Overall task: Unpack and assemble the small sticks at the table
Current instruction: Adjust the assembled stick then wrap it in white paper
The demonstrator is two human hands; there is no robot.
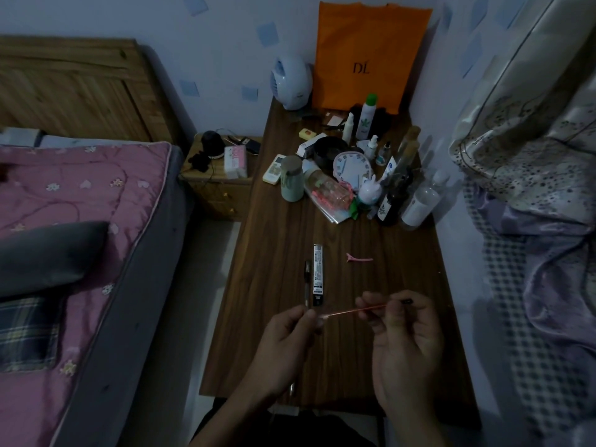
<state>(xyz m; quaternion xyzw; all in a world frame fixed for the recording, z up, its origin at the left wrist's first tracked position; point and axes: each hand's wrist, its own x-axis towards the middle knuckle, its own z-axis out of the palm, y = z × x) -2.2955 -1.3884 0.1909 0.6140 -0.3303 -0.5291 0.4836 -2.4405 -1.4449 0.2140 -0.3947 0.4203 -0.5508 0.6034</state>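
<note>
Head view: where is the stick [356,310] right now?

— In the air, just above the near end of the table [283,240]. It is a thin reddish stick lying almost level between both hands, with its right end a little higher.

— What are the hands doing?

— The right hand [406,340] pinches the right end between thumb and fingertips. The left hand [287,343] has its fingers curled, and its fingertips close on the pale left tip. There is a small dark bit at the right fingertips, but I cannot tell what it is.

— How do you think the stick will handle?

— I'd say it is very light and a bit springy, about as thin as a pen refill. It would bend or kink if it were pushed from both ends at once. It also looks smooth, so it could slip or roll between the fingers.

— So where would you hold it?

— Close to whichever end has to go into something, and with fingertips only. A short length beyond the pinch will not bow. The other hand should steady whatever receives it instead of pulling on the far end.

— What else is nearby?

— A dark pen [307,282] and a long black packet [318,274] lie side by side just beyond the hands. A pink hair clip [359,259] lies to their right, apart from them.
</note>
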